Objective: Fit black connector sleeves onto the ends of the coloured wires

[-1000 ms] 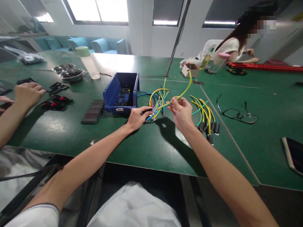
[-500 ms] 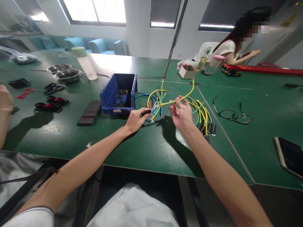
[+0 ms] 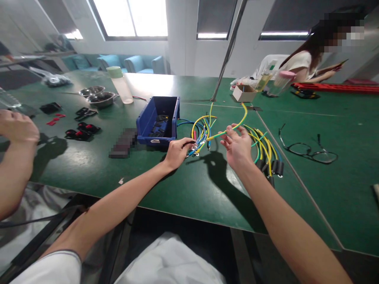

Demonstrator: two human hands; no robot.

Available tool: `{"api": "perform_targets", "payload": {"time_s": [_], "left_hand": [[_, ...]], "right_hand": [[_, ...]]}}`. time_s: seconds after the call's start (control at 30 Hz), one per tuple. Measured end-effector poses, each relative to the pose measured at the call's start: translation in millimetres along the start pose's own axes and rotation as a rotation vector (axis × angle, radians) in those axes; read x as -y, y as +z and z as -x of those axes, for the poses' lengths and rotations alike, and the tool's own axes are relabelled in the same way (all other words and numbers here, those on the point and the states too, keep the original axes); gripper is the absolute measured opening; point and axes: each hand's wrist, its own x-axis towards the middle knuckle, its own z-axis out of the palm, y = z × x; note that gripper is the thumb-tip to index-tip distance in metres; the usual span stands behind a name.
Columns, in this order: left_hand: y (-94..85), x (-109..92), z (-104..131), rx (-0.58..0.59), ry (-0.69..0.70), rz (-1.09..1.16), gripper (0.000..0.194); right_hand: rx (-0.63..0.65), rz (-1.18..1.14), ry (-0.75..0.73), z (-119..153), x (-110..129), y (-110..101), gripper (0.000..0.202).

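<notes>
My right hand (image 3: 239,146) is closed in a pinch on a yellow-green cable (image 3: 244,115), which arches up from the fingers and back down to the table. The cable's near end points left toward my other hand. My left hand (image 3: 177,153) is closed on a small black piece (image 3: 189,143), partly hidden by the fingers, at the edge of a coiled bundle of blue and yellow cables (image 3: 201,128) with metal lugs. Right of my right hand lies a second bunch of yellow-green cables (image 3: 268,148) with black sleeves (image 3: 277,167) on their ends.
A blue bin (image 3: 142,125) holding black parts stands left of the bundle. Further left are black-and-red parts (image 3: 78,135), metal bowls (image 3: 101,99) and a bottle (image 3: 122,88). Glasses (image 3: 310,153) lie right. A metal pole (image 3: 227,53) rises behind. Another person's hand (image 3: 19,128) is at left.
The view has turned slightly left, so the table things sit further right. My hands keep their holds with little movement. More of the other person's hand and arm shows at left.
</notes>
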Motion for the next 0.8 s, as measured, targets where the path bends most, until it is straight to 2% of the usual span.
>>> {"api": "perform_targets", "payload": {"time_s": [0.63, 0.8], "left_hand": [[-6.3, -3, -1, 0.056, -0.003, -0.103, 0.019], [-11.8, -4, -1, 0.027, 0.019, -0.141, 0.019]], "right_hand": [[0.011, 0.035, -0.1, 4, -8, 1, 0.049], [0.009, 0.029, -0.104, 6, -8, 2, 0.047]]}}
